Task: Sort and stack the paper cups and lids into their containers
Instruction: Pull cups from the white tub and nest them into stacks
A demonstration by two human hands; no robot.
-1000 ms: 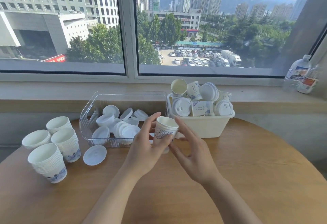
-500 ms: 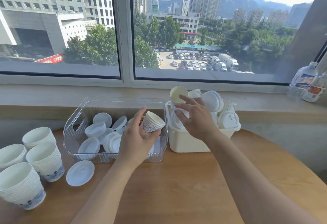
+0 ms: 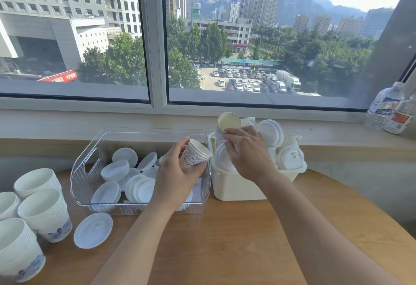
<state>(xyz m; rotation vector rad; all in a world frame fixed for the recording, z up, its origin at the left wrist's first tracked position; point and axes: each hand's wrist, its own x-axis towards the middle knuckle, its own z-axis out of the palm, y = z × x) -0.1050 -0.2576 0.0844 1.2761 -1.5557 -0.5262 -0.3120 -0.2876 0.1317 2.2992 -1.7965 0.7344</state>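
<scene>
A round wooden table stands against a window ledge and bears two containers side by side. On the left is a clear ribbed plastic bin with a handle cut-out, holding loose white plastic lids. Touching its right wall is a white opaque plastic tub, heaped with mixed paper cups and lidded cups. At the table's left edge stand four stacks of nested white paper cups, and one flat white lid lies on the wood just in front of the clear bin. The left hand hovers over the clear bin's right end, fingers curled round a small patterned paper cup tilted toward the right. The right hand reaches into the white tub, its fingertips pinching a cream-lined paper cup lying on the heap, mouth facing the camera.
</scene>
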